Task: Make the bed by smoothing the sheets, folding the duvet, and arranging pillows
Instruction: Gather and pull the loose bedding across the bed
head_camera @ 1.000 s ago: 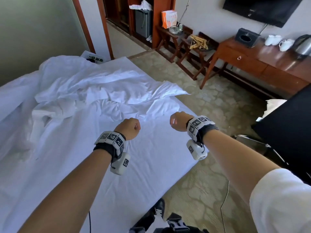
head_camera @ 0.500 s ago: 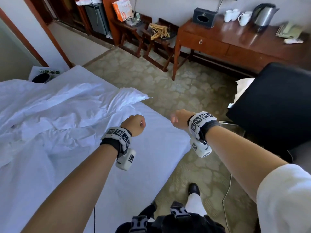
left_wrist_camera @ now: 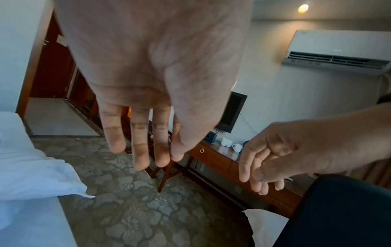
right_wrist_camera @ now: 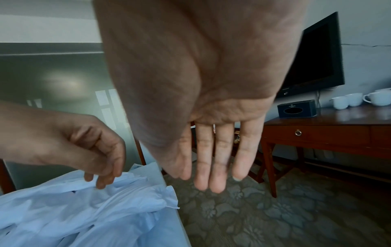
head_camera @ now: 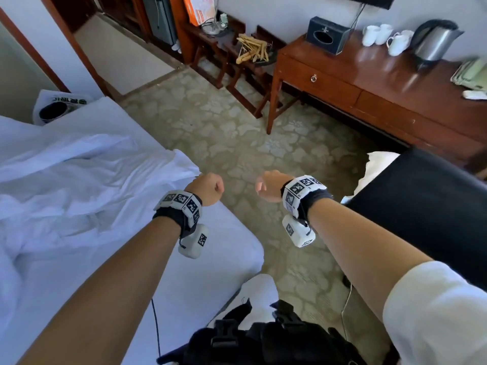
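A crumpled white duvet (head_camera: 79, 180) lies heaped on the left of the bed, one corner reaching the bed's edge (left_wrist_camera: 42, 180). The flat white sheet (head_camera: 210, 259) covers the near corner of the mattress. My left hand (head_camera: 207, 188) hangs above that edge with relaxed fingers (left_wrist_camera: 139, 150) and holds nothing. To its right, my right hand (head_camera: 271, 185) is over the carpet, its fingers (right_wrist_camera: 220, 167) straight and empty. A white pillow (head_camera: 376, 164) rests on the black chair (head_camera: 421, 206) at the right.
A wooden desk (head_camera: 382, 83) with a kettle (head_camera: 432, 40), cups (head_camera: 387, 38) and a tissue box stands along the far wall. A luggage rack with hangers (head_camera: 250, 48) is left of it. Patterned carpet (head_camera: 224, 127) separates bed and desk. A lined bin (head_camera: 58, 106) sits behind the bed.
The view has swung to the right, away from the bed. Both hands have gone from above the sheet to its right edge, the right one now over carpet. Both stay empty.
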`<state>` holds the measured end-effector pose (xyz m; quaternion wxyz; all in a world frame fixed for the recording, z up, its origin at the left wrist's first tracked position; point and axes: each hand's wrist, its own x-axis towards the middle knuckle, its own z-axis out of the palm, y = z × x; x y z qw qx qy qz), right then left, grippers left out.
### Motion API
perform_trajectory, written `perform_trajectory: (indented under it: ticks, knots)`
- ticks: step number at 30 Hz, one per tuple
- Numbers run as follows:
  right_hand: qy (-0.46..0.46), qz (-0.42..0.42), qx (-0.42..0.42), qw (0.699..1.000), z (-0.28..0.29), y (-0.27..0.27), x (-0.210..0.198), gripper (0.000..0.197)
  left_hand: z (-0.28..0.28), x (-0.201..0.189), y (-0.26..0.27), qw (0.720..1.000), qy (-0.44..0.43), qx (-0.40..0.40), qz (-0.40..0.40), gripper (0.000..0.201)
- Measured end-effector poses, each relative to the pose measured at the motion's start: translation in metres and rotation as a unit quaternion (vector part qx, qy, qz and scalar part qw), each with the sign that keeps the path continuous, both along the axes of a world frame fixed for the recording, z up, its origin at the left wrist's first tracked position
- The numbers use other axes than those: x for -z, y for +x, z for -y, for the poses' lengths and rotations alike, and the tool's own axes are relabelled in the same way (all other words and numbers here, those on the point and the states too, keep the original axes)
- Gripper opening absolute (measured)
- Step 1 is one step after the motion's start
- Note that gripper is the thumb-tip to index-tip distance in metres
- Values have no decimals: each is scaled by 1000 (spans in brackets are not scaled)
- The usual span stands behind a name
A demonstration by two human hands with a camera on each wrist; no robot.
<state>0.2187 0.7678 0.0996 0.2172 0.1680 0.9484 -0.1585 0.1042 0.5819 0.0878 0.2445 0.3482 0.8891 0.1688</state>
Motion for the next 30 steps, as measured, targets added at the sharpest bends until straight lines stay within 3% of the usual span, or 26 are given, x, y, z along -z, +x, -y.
perform_trajectory:
  ticks: [6, 11, 17, 23, 27, 30]
  knots:
    - [-20, 32, -62, 997, -72, -63, 24, 30, -81, 17, -53, 998, 7, -57, -25, 26]
    - [1, 75, -110, 991, -131, -151, 34, 27, -140, 36, -123, 997, -18, -72, -29, 25]
    - [22, 48, -186, 981, -172, -275, 21, 29, -159, 28, -207, 991, -11, -136, -3, 27]
    - [16, 57, -304, 951, -135, -384, 20, 27, -102, 20, -263, 955, -7, -297, -11, 25]
    - [3, 43, -403, 914, -76, -449, 14, 15, -48, 29, -280, 916, -26, -400, -7, 23]
    - [1, 55, -481, 875, -26, -493, 23, 17, -11, 38, -286, 881, -37, -471, 11, 19]
